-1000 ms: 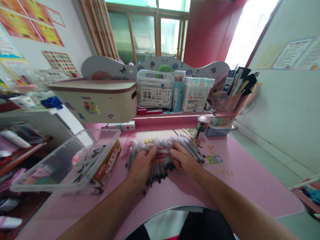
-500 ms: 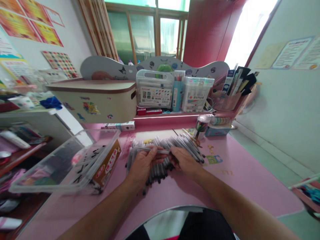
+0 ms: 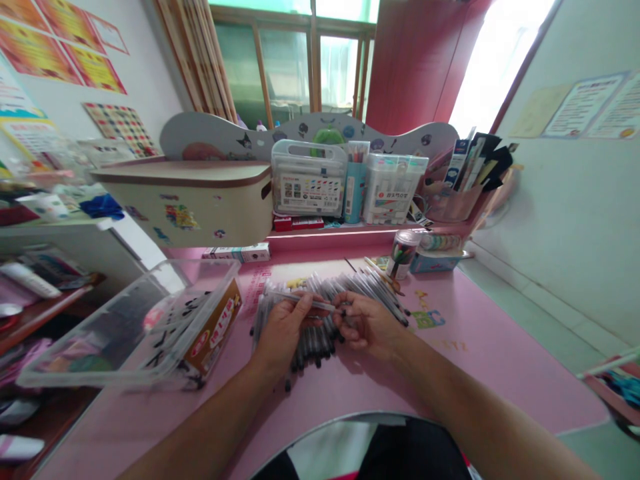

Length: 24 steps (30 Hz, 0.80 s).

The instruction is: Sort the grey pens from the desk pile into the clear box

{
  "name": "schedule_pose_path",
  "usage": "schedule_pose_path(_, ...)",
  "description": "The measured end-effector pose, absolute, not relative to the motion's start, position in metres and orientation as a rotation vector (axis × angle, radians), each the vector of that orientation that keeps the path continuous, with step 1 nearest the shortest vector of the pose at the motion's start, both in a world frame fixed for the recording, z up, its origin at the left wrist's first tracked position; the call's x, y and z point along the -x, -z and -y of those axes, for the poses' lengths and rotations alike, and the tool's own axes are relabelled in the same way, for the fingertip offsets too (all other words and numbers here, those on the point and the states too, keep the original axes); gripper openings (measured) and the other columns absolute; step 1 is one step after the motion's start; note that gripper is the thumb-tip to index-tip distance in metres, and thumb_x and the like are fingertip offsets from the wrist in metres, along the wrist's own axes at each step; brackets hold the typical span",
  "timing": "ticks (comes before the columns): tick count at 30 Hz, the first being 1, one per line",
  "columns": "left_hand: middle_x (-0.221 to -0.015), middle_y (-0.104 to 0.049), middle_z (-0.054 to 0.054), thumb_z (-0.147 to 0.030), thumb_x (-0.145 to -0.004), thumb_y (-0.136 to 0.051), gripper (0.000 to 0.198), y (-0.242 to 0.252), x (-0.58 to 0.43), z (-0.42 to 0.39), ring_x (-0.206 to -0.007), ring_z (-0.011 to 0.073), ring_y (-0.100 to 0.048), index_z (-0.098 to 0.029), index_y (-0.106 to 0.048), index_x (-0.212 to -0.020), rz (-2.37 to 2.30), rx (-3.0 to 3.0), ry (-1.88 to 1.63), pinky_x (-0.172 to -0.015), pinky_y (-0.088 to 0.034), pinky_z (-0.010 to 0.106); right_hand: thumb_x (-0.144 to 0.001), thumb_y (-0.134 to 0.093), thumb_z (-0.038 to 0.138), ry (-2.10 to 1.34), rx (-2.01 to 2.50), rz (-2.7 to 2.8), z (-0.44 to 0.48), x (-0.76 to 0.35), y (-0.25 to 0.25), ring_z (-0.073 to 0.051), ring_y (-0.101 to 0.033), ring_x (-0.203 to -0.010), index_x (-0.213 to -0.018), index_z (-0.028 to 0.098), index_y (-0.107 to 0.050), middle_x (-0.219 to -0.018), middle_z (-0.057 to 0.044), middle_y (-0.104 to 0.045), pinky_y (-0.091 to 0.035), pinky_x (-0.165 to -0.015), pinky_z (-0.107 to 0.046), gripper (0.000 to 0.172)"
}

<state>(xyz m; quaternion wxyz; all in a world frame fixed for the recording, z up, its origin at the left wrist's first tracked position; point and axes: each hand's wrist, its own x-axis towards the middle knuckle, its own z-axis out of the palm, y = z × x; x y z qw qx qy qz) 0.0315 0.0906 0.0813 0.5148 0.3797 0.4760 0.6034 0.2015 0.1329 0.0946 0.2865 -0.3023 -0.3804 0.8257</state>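
Observation:
A slim clear pen (image 3: 320,305) with a black end lies across the fingers of my left hand (image 3: 284,333), pinched under the thumb. My right hand (image 3: 367,323) has its thumb and forefinger closed at the pen's black cap end (image 3: 343,313); whether the cap sits on the barrel I cannot tell. Below and around both hands, a wide heap of similar pens (image 3: 313,343) is spread on the pink desk, many with black ends toward me. Parts of the heap are hidden behind my hands.
A clear plastic bin (image 3: 100,380) with a brown box (image 3: 215,337) stands at left. Behind are a lidded storage box (image 3: 195,207), a marker case (image 3: 310,183) and a pen holder (image 3: 455,200) on the shelf. A clear jar of pens (image 3: 401,257) stands right of the heap.
My right hand's fingers have shifted and loosened, showing the pen's black end between them. The pen now tilts down toward the right. My left hand has hardly moved.

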Motion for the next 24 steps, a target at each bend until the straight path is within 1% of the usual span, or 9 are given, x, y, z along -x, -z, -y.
schedule_pose_path(3,-0.087,-0.074,0.010,-0.047,-0.080,-0.069,0.036,-0.081,-0.032,-0.090,-0.077,0.0187,-0.068,-0.012,-0.073,-0.086,-1.178,-0.939,-1.437,-0.067,-0.053,0.026,-0.066,-0.069,0.034,-2.103,0.929,1.151,-0.132,-0.199,-0.094,-0.003,-0.033,-0.036,-0.083,0.020,-0.050,-0.058,0.008,-0.053,-0.011,-0.034,-0.016,0.029)
schedule_pose_path(5,-0.087,-0.073,0.010,-0.046,-0.081,-0.069,0.034,-0.083,-0.033,-0.090,-0.078,0.0183,-0.068,-0.012,-0.072,-0.084,-1.141,-0.901,-1.470,-0.068,-0.054,0.026,-0.068,-0.073,0.041,-2.037,0.998,1.252,-0.132,-0.197,-0.093,-0.002,-0.031,-0.035,-0.079,0.020,-0.049,-0.054,0.009,-0.050,-0.011,-0.035,-0.016,0.033)
schedule_pose_path(7,-0.086,-0.073,0.009,-0.044,-0.081,-0.068,0.031,-0.086,-0.032,-0.091,-0.077,0.0178,-0.068,-0.013,-0.070,-0.082,-1.083,-0.826,-1.517,-0.066,-0.055,0.026,-0.066,-0.074,0.042,-2.016,1.018,1.318,-0.132,-0.196,-0.093,-0.002,-0.029,-0.035,-0.078,0.020,-0.050,-0.052,0.010,-0.048,-0.011,-0.035,-0.017,0.036)
schedule_pose_path(9,-0.085,-0.073,0.009,-0.039,-0.083,-0.067,0.026,-0.088,-0.031,-0.093,-0.075,0.0175,-0.069,-0.013,-0.068,-0.082,-1.027,-0.729,-1.552,-0.063,-0.055,0.025,-0.066,-0.074,0.041,-2.034,1.004,1.377,-0.133,-0.198,-0.093,-0.002,-0.028,-0.034,-0.079,0.019,-0.051,-0.050,0.010,-0.048,-0.012,-0.035,-0.017,0.034)
schedule_pose_path(11,-0.085,-0.073,0.010,-0.032,-0.088,-0.060,0.020,-0.091,-0.029,-0.096,-0.072,0.0170,-0.070,-0.013,-0.067,-0.085,-0.985,-0.616,-1.566,-0.059,-0.056,0.025,-0.067,-0.071,0.038,-2.115,0.956,1.424,-0.133,-0.200,-0.093,-0.002,-0.027,-0.033,-0.079,0.019,-0.051,-0.047,0.010,-0.048,-0.012,-0.035,-0.017,0.030)
schedule_pose_path(15,-0.080,-0.074,0.012,-0.020,-0.097,-0.044,0.025,-0.093,-0.024,-0.102,-0.063,0.0158,-0.070,-0.011,-0.065,-0.088,-0.901,-0.400,-1.556,-0.056,-0.057,0.025,-0.068,-0.066,0.031,-2.372,0.791,1.397,-0.134,-0.206,-0.093,-0.003,-0.025,-0.030,-0.081,0.020,-0.048,-0.043,0.011,-0.047,-0.010,-0.033,-0.017,0.025)
schedule_pose_path(19,-0.078,-0.073,0.012,-0.017,-0.098,-0.040,0.028,-0.092,-0.018,-0.107,-0.061,0.0139,-0.069,-0.010,-0.065,-0.087,-0.801,-0.291,-1.581,-0.057,-0.058,0.023,-0.068,-0.063,0.027,-2.480,0.715,1.482,-0.136,-0.211,-0.093,-0.004,-0.028,-0.028,-0.079,0.020,-0.047,-0.041,0.009,-0.048,-0.012,-0.031,-0.016,0.020)
schedule_pose_path(22,-0.077,-0.073,0.011,-0.016,-0.098,-0.039,0.029,-0.092,-0.013,-0.110,-0.061,0.0124,-0.069,-0.010,-0.065,-0.085,-0.780,-0.208,-1.643,-0.057,-0.057,0.021,-0.066,-0.062,0.026,-2.492,0.745,1.587,-0.139,-0.216,-0.097,-0.004,-0.031,-0.028,-0.075,0.019,-0.049,-0.042,0.009,-0.049,-0.014,-0.030,-0.015,0.017)
schedule_pose_path(24,-0.077,-0.072,0.011,-0.015,-0.097,-0.039,0.029,-0.093,-0.008,-0.113,-0.062,0.0120,-0.069,-0.010,-0.064,-0.084,-0.785,-0.149,-1.689,-0.058,-0.058,0.020,-0.065,-0.061,0.025,-2.499,0.736,1.619,-0.141,-0.220,-0.099,-0.004,-0.031,-0.028,-0.074,0.018,-0.051,-0.043,0.009,-0.048,-0.015,-0.029,-0.015,0.015)
